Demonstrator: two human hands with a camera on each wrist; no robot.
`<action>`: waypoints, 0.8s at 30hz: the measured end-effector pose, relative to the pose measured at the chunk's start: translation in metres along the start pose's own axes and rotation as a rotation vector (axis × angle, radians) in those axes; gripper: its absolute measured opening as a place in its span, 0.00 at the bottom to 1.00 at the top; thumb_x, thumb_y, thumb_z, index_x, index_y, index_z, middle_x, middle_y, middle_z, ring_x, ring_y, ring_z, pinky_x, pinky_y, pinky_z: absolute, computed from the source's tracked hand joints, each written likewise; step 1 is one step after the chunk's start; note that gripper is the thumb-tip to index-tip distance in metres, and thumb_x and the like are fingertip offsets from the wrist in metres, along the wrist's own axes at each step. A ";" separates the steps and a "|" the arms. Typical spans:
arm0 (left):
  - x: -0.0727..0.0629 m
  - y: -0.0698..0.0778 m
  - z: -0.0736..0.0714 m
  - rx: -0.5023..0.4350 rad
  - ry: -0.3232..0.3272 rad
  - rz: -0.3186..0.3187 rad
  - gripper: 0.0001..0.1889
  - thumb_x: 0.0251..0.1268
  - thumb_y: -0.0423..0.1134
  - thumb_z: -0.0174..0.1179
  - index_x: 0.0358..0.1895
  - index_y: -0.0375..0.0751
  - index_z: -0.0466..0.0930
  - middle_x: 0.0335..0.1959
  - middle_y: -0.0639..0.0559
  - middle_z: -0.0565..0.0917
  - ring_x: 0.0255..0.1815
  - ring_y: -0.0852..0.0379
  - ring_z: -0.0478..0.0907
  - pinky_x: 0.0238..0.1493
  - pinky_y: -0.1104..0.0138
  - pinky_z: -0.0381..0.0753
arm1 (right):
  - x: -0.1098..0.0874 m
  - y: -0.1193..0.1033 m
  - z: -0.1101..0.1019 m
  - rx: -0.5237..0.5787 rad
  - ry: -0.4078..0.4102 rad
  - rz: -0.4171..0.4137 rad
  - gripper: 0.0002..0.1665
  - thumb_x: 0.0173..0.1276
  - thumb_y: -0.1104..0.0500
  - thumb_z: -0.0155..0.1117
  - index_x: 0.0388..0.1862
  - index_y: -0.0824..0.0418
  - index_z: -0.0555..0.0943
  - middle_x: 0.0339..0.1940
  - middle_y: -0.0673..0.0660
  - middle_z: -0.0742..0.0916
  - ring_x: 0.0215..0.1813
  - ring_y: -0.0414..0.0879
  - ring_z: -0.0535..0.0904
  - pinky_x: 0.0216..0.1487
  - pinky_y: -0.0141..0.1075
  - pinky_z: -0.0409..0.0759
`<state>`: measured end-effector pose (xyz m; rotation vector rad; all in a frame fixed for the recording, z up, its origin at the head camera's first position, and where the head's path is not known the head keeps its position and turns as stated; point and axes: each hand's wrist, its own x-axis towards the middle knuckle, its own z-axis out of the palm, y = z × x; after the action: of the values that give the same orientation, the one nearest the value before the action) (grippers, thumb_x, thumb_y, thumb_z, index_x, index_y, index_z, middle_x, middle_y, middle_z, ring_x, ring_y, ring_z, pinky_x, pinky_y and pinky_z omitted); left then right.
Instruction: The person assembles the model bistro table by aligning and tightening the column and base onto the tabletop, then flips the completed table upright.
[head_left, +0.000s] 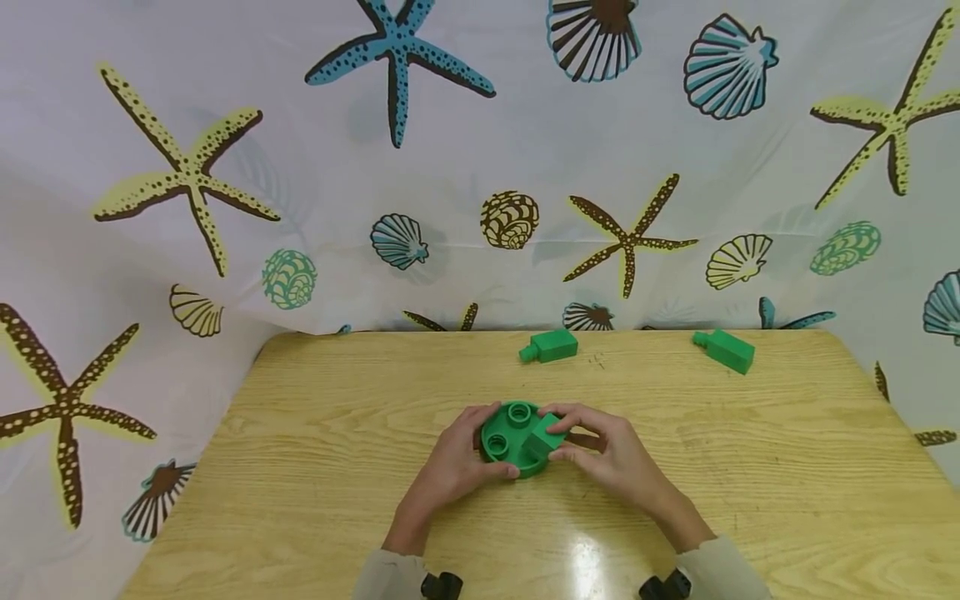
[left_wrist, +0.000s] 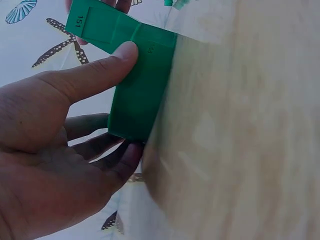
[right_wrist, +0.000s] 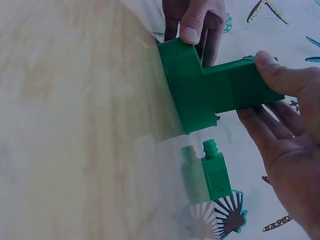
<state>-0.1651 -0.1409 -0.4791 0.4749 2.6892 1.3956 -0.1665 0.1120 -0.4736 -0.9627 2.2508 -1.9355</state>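
My left hand point(head_left: 453, 462) grips the rim of a round green base point(head_left: 514, 460), thumb at the near side and fingers around the far left. Two round threaded sockets show on its top. A green rectangular block point(head_left: 547, 437) stands on the right part of the base, leaning slightly right. My right hand point(head_left: 615, 454) pinches the block's upper end between thumb and fingers. In the right wrist view the block point(right_wrist: 240, 85) meets the base point(right_wrist: 187, 92); whatever joins them is hidden.
Two more green blocks with threaded ends lie toward the table's back edge: one block point(head_left: 553, 345) behind the base, another block point(head_left: 727, 351) farther right. Behind the wooden table point(head_left: 322, 433) hangs a white cloth point(head_left: 450, 167) printed with starfish and shells.
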 end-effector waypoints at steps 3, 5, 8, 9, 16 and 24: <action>-0.001 0.008 -0.001 0.027 -0.020 -0.004 0.47 0.53 0.38 0.81 0.75 0.28 0.65 0.71 0.35 0.70 0.71 0.36 0.68 0.70 0.43 0.70 | 0.001 -0.004 -0.002 0.014 -0.028 0.015 0.15 0.66 0.68 0.73 0.50 0.61 0.84 0.65 0.64 0.81 0.68 0.59 0.77 0.60 0.44 0.82; -0.002 0.017 -0.001 0.046 -0.022 0.000 0.46 0.55 0.39 0.80 0.74 0.28 0.66 0.72 0.35 0.69 0.72 0.35 0.66 0.70 0.42 0.68 | 0.002 -0.006 -0.006 0.036 -0.046 0.007 0.17 0.68 0.69 0.71 0.55 0.64 0.83 0.66 0.66 0.80 0.69 0.60 0.76 0.62 0.45 0.81; -0.003 0.032 0.000 0.055 -0.013 0.026 0.41 0.57 0.42 0.79 0.72 0.30 0.71 0.71 0.36 0.70 0.71 0.35 0.67 0.68 0.41 0.71 | 0.007 -0.010 -0.014 0.043 -0.027 -0.003 0.18 0.71 0.70 0.67 0.59 0.67 0.80 0.65 0.67 0.80 0.67 0.59 0.77 0.63 0.44 0.80; -0.003 0.037 0.001 0.051 -0.008 0.040 0.39 0.58 0.43 0.78 0.70 0.31 0.73 0.69 0.37 0.71 0.69 0.36 0.69 0.67 0.42 0.72 | 0.010 -0.011 -0.018 0.032 -0.010 -0.001 0.18 0.72 0.69 0.66 0.60 0.67 0.80 0.63 0.66 0.81 0.66 0.58 0.79 0.63 0.44 0.81; -0.002 0.054 0.026 0.020 0.072 0.118 0.30 0.63 0.47 0.74 0.64 0.37 0.80 0.60 0.45 0.81 0.59 0.46 0.79 0.57 0.51 0.82 | 0.042 -0.006 -0.043 -0.169 0.097 0.023 0.18 0.74 0.65 0.67 0.61 0.65 0.81 0.57 0.58 0.85 0.60 0.59 0.82 0.60 0.41 0.83; -0.005 0.053 0.024 -0.061 0.046 0.121 0.21 0.69 0.42 0.70 0.61 0.41 0.81 0.58 0.49 0.82 0.56 0.51 0.80 0.55 0.56 0.84 | 0.082 0.025 -0.055 -0.351 0.115 0.087 0.22 0.74 0.67 0.66 0.65 0.64 0.78 0.63 0.65 0.81 0.65 0.65 0.76 0.61 0.53 0.81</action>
<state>-0.1423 -0.0948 -0.4506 0.6174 2.6857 1.5327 -0.2651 0.1240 -0.4534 -0.7774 2.7098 -1.6334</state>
